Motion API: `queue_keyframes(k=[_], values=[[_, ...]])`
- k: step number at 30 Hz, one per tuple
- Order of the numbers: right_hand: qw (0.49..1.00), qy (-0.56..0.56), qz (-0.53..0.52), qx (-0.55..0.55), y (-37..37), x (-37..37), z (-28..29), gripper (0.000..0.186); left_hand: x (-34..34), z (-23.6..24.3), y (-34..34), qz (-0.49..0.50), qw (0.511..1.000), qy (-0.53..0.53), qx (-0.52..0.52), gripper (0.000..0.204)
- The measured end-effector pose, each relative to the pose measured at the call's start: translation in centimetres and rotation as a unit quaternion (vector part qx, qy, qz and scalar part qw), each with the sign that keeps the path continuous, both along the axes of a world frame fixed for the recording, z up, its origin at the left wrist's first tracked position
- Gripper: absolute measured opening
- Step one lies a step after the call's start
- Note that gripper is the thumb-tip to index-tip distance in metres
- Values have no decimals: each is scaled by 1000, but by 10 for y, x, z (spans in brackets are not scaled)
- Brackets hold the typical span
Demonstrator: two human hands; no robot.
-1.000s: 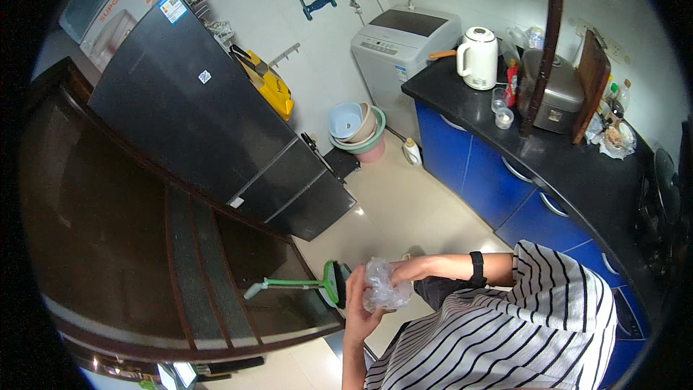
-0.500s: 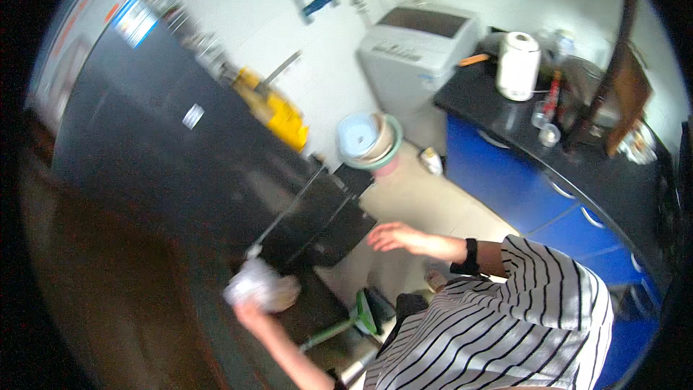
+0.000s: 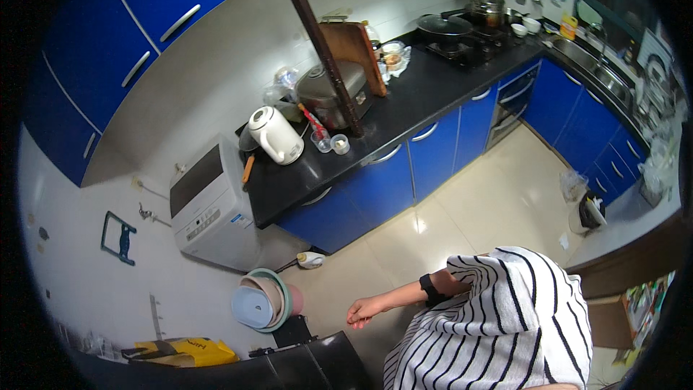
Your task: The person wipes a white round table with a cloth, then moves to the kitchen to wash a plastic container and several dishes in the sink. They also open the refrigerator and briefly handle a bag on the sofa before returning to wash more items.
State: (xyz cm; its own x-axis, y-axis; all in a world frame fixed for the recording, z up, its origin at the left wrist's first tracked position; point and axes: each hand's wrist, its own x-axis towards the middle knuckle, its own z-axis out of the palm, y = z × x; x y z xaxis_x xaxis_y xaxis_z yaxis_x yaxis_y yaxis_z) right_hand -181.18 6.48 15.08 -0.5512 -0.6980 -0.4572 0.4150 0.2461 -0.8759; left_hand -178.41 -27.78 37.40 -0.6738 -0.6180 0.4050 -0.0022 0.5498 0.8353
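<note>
My right hand (image 3: 365,311) reaches left from the striped white sleeve, with a black band (image 3: 432,290) on its wrist. Its fingers are loosely curled in, and nothing shows in them. The hand hangs over the pale floor (image 3: 339,274), apart from the things around it. Nearest to it are the black refrigerator (image 3: 317,361) at the lower edge and a stack of basins (image 3: 254,306) to its left. My left hand is out of view.
Along the back runs a black counter (image 3: 411,110) over blue cabinets, carrying a white kettle (image 3: 276,136) and a covered pan (image 3: 445,27). A washing machine (image 3: 213,206) stands left of it. A white bottle (image 3: 310,260) lies on the floor. A yellow bag (image 3: 184,352) rests atop the refrigerator.
My view has swung right and up, bringing the counter, stove and sink into sight. My right hand's fingers have curled in. My left hand and the white bundle it held have left the view.
</note>
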Motion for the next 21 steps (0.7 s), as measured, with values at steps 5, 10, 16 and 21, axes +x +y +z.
queue_keyframes(k=[5,10,16,21], values=[[994,21,-99,49,25,20,-11,20,-16,-1,20,-32,999,-10,-11,32],[999,39,-22,-12,22,33,-14,22,-33,10,46,-68,997,-24,-36,31],[997,64,-10,-31,12,42,-1,18,-33,32,70,-68,996,-31,-57,30],[994,95,4,-47,24,40,3,22,7,33,41,-20,999,-10,-41,29]])
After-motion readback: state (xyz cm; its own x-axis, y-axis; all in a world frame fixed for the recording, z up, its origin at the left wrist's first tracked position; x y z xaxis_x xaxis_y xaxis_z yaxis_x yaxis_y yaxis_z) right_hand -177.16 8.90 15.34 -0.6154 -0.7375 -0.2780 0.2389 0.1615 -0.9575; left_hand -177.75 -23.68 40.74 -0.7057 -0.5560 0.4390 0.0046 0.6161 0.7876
